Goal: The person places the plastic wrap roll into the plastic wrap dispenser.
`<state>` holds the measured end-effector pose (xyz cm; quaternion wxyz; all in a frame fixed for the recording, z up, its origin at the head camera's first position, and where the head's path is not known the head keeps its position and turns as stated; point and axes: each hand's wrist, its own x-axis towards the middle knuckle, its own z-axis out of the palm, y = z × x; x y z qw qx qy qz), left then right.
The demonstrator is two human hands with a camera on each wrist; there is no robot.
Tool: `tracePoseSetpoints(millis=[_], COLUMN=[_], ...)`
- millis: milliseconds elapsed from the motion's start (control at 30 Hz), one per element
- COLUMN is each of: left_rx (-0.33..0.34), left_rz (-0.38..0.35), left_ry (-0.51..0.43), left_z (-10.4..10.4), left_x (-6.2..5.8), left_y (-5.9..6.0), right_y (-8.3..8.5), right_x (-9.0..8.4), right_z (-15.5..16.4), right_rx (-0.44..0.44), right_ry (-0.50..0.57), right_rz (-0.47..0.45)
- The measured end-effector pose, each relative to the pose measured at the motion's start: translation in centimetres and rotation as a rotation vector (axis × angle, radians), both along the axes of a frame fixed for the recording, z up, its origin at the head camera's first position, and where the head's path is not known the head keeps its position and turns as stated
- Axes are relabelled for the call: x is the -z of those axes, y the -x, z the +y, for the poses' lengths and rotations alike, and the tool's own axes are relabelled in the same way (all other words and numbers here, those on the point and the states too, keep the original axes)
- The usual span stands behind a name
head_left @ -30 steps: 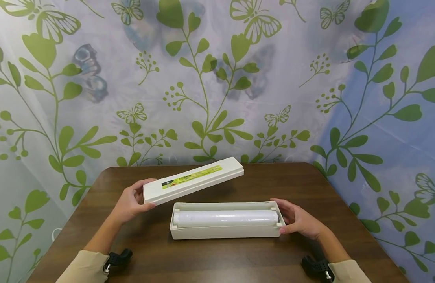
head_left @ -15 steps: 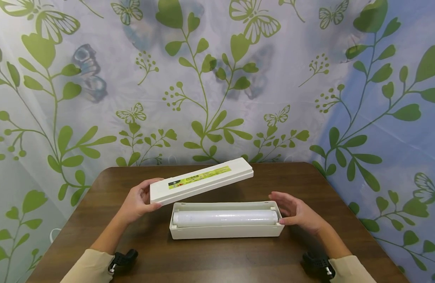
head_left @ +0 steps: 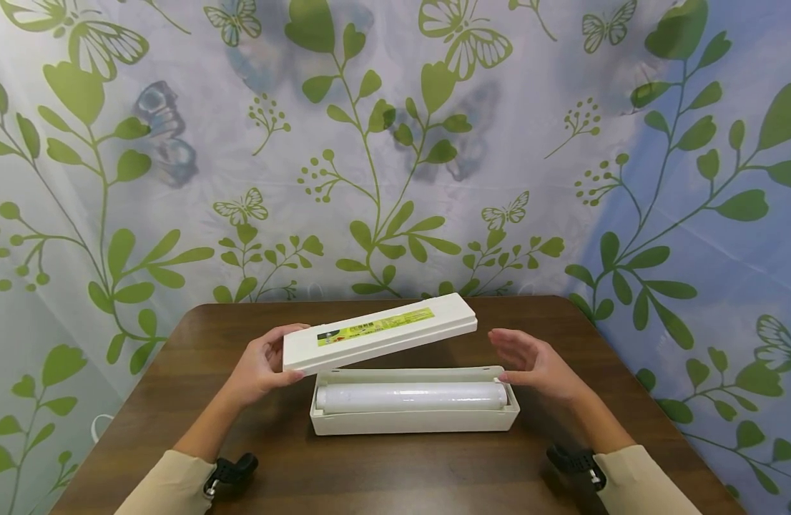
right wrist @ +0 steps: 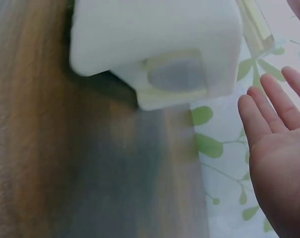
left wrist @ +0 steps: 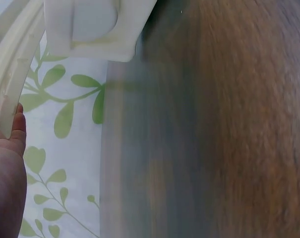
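In the head view my left hand grips the left end of a white lid with a yellow-green label. The lid is tilted, its right end higher, above and behind an open white box. Inside the box lies a roll of plastic wrap. My right hand hovers by the box's right end, thumb and fingers spread, holding nothing. The right wrist view shows that hand with straight fingers beside the box end. In the left wrist view the fingers hold the lid's edge.
A brown wooden table bears the box. Behind it hangs a pale curtain with green leaves and butterflies. A black strap device sits on the left wrist, another strap device on the right.
My left hand has carried the lid to the right, further over the box. The right hand has let go of the box's right end and risen. The box stays in place.
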<state>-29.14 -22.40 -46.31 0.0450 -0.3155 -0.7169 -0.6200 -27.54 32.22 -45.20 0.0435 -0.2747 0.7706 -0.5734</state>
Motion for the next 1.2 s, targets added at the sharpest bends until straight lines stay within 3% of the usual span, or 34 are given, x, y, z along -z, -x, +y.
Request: tracePoseSetpoints(millis=[267, 533, 700, 900, 1200], left_rx=[0.054, 0.093, 0.124, 0.161, 0.163], left_rz=[0.01, -0.037, -0.03, -0.022, -0.034], left_ry=[-0.022, -0.037, -0.044, -0.055, -0.032], left_z=[0.5, 1.3, 1.5, 1.9, 2.4], left_x=[0.0, -0.5, -0.5, -0.6, -1.0], left_y=[0.1, -0.4, -0.4, -0.5, -0.7], right_y=[0.9, 2.0, 2.9, 3.6, 3.6], right_x=[-1.8, -2.7, -2.9, -3.2, -3.8], right_z=[-1.2, -1.8, -1.8, -1.9, -2.1], right_rx=[0.067, 0.099, 0.044, -0.107, -0.158], right_ry=[-0.041, -0.077, -0.067, -0.011, -0.064], right_rz=[-0.002, 0.02, 0.041, -0.041, -0.09])
